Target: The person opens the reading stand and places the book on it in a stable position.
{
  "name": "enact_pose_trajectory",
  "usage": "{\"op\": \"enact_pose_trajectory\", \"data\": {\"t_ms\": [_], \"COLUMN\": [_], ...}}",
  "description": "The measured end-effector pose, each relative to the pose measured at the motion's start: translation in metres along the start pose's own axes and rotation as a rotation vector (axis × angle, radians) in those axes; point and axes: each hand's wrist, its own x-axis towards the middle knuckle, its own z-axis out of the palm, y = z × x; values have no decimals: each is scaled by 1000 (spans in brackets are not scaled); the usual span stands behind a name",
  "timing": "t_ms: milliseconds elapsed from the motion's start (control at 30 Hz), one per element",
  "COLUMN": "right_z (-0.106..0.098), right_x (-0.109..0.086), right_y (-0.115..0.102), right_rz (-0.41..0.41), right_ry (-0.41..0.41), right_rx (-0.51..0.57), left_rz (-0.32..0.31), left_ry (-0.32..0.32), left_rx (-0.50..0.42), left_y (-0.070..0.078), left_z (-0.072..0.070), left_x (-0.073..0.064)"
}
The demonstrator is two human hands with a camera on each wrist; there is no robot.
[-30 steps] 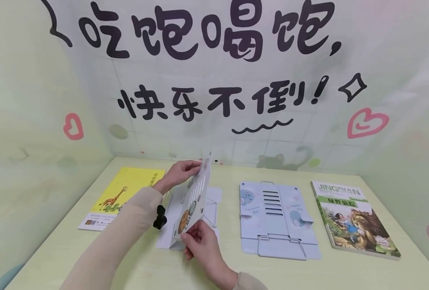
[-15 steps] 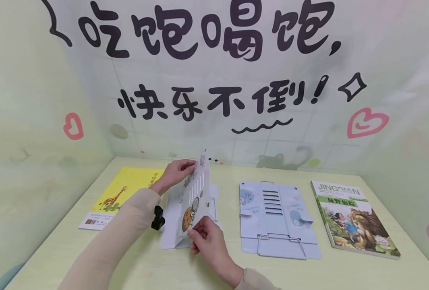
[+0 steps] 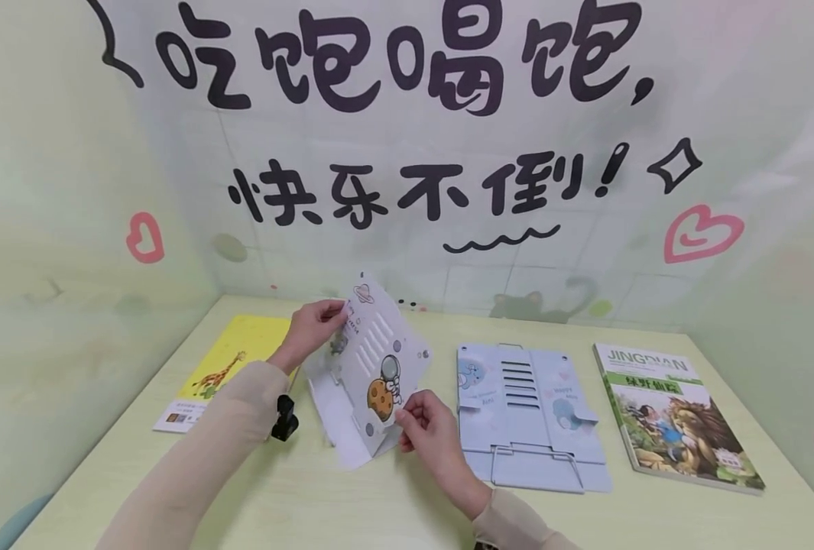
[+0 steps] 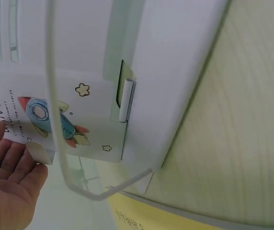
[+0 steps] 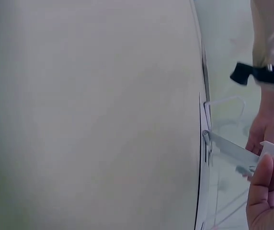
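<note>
A white book stand [image 3: 407,349] with an astronaut print stands partly unfolded left of centre, its panel tilted up from the base plate. At the panel's upper left edge my left hand [image 3: 313,330] pinches it with thumb and fingers. My right hand [image 3: 436,433] pinches the lower right edge between thumb and fingers. In the left wrist view, the left hand [image 4: 10,179] is at a small folded tab beside a rocket drawing, and a white wire bracket [image 4: 54,110] crosses in front. The right wrist view shows the right hand [image 5: 269,194] at a small white tab.
A pale blue book stand [image 3: 478,443] lies flat to the right, with a storybook [image 3: 682,428] beyond it. A yellow giraffe book [image 3: 241,340] lies at the left, partly behind the left sleeve. Printed walls [image 3: 351,260] border the table [image 3: 296,496].
The stand has swung round so that its printed face turns more toward the head camera. My left hand has moved left, and my right hand has moved right with the lower edge.
</note>
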Motion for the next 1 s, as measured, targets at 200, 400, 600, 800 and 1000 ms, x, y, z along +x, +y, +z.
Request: {"op": "enact_pose_trajectory", "data": {"t_ms": [200, 400, 600, 800, 1000], "right_z": [-15, -29, -38, -42, -42], "right_x": [17, 37, 60, 73, 81], "right_y": [0, 2, 1, 1, 1], "right_rz": [22, 32, 91, 90, 101], "right_ry": [76, 127, 154, 186, 208], "right_rx": [-53, -122, -140, -163, -168], "left_rz": [-19, -51, -60, -97, -97], "left_ry": [87, 161, 206, 220, 255], "left_rx": [6, 5, 10, 11, 3], "left_y": [-9, -18, -21, -26, -26], "left_z": [-10, -16, -21, -22, -20], "left_x": [-8, -17, -28, -36, -42]}}
